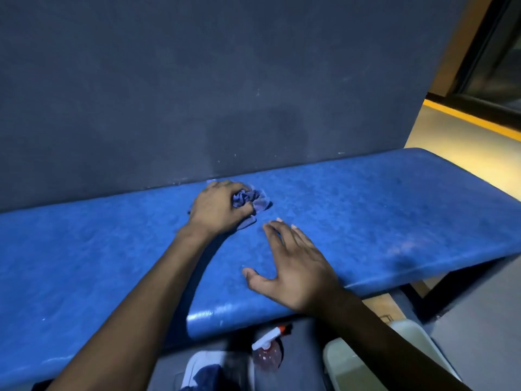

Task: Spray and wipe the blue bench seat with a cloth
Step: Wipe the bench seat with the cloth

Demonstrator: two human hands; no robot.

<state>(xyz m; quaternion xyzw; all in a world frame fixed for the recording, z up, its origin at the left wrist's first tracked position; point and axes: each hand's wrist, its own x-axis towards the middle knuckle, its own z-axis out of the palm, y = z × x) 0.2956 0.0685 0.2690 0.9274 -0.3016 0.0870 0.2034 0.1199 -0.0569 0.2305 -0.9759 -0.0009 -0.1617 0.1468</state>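
The blue bench seat [366, 215] runs across the view against a dark wall. My left hand [217, 207] is closed on a crumpled blue-grey cloth [251, 200] and presses it on the seat near the back edge by the wall. My right hand [296, 266] lies flat on the seat with fingers spread, holding nothing, just right of and nearer than the cloth. A spray bottle [267, 348] with a white head and orange nozzle stands on the floor below the seat's front edge.
The dark grey wall [197, 80] rises directly behind the seat. The bench's black frame leg [439, 294] shows at the right end. Pale shoes [366, 359] and the floor lie below. A yellow floor stripe [465, 117] runs at the far right.
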